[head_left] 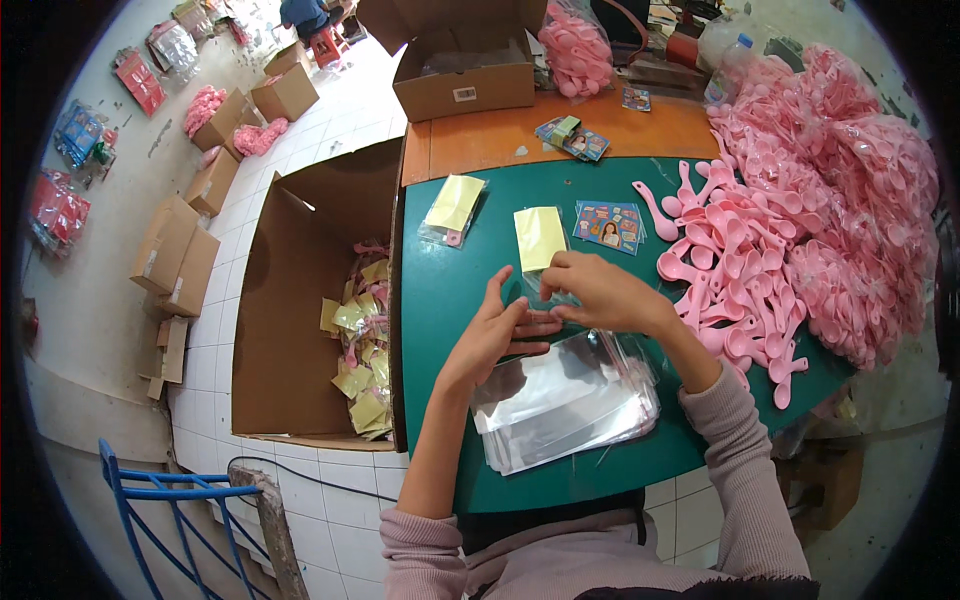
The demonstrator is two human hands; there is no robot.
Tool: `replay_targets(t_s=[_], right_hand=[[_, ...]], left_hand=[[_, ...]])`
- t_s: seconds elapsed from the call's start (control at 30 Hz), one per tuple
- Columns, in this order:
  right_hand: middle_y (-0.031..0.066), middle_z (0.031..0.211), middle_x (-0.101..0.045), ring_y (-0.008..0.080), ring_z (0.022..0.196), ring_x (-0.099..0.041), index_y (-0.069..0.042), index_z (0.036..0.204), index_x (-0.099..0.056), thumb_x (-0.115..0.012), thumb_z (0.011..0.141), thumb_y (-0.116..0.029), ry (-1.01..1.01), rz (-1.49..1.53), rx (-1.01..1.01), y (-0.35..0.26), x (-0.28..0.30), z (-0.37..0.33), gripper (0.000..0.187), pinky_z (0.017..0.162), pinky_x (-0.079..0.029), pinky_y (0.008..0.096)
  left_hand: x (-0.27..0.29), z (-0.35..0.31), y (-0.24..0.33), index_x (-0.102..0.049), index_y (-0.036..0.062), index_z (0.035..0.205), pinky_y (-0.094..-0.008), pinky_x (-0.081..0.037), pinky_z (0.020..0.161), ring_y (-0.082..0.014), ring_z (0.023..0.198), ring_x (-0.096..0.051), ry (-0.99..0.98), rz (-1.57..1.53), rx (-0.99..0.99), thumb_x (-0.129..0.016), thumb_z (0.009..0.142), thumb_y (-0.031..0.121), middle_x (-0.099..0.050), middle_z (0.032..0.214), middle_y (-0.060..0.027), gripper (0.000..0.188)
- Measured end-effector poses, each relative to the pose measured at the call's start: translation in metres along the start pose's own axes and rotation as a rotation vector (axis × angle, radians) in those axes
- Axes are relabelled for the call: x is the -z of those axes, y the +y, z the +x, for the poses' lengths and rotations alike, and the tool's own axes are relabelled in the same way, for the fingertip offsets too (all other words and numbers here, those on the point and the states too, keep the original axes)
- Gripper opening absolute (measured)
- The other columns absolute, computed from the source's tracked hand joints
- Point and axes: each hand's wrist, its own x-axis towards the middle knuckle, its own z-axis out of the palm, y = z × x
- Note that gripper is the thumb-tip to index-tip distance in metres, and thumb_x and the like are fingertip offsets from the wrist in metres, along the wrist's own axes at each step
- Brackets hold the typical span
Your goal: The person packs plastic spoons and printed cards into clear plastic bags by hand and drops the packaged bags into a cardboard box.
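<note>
Over the green table (450, 290) my left hand (488, 335) is open, its fingers stretched out and its palm turned toward the right hand. Close beside it, my right hand (605, 290) has its fingers curled in a pinch at the lower end of a clear plastic bag (535, 280). A yellow card (541, 236) lies at that bag's upper end. Below both hands is a stack of clear plastic bags (560, 400), shiny and slightly fanned. Another bagged yellow card (455, 203) rests to the left, and printed picture cards (610, 227) lie just right of the bag.
Loose pink spoons (735, 260) cover the table's right side, beside big clear sacks of spoons (850, 200). A deep cardboard box (290, 300) at the left holds several bagged yellow cards and spoons. Behind stand an open carton (465, 75) and more picture cards (575, 138).
</note>
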Motion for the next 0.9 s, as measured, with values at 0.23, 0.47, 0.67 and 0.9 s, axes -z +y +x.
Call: replay_targets(t_s=[0.23, 0.47, 0.67, 0.9], right_hand=[[0.0134, 0.084, -0.053, 0.0303, 0.081, -0.053, -0.002, 0.078, -0.054, -0.06, 0.071, -0.011, 0.045, 0.047, 0.028, -0.001, -0.015, 0.005, 0.013, 0.072, -0.043, 0.0379], [0.0121, 0.081, -0.053, 0.0293, 0.077, -0.053, -0.002, 0.075, -0.052, -0.06, 0.069, -0.013, 0.072, 0.067, 0.002, -0.002, -0.013, 0.007, 0.015, 0.068, -0.042, 0.0374], [0.0107, 0.079, -0.052, 0.0279, 0.075, -0.052, -0.005, 0.072, -0.051, -0.058, 0.07, -0.013, 0.089, -0.018, 0.203, -0.007, -0.025, 0.006, 0.011, 0.069, -0.04, 0.0363], [0.0029, 0.072, -0.048, 0.0108, 0.065, -0.046, -0.004, 0.076, -0.05, -0.059, 0.078, -0.012, -0.197, 0.486, 0.266, 0.0, 0.018, -0.015, 0.013, 0.06, -0.038, 0.0247]], left_hand=[[0.0, 0.001, -0.003, -0.01, 0.0098, 0.137, -0.0382, -0.047, 0.084, -0.0256, 0.095, -0.057, 0.047, -0.005, 0.022, -0.032, 0.093, 0.018, -0.056, 0.105, -0.0179, 0.05], [-0.002, 0.0, -0.001, -0.013, 0.0094, 0.138, -0.0362, -0.045, 0.086, -0.0214, 0.095, -0.056, 0.086, 0.022, -0.038, -0.034, 0.093, 0.024, -0.057, 0.099, -0.013, 0.051], [0.008, 0.012, -0.015, -0.013, 0.0094, 0.137, -0.0282, -0.049, 0.076, -0.0183, 0.087, -0.059, 0.102, -0.018, -0.116, -0.041, 0.091, 0.014, -0.058, 0.095, -0.0114, 0.054], [0.009, 0.013, -0.014, -0.016, 0.0102, 0.136, -0.0251, -0.051, 0.07, -0.0158, 0.081, -0.061, 0.184, -0.062, -0.228, -0.043, 0.089, 0.007, -0.06, 0.095, -0.0132, 0.054]])
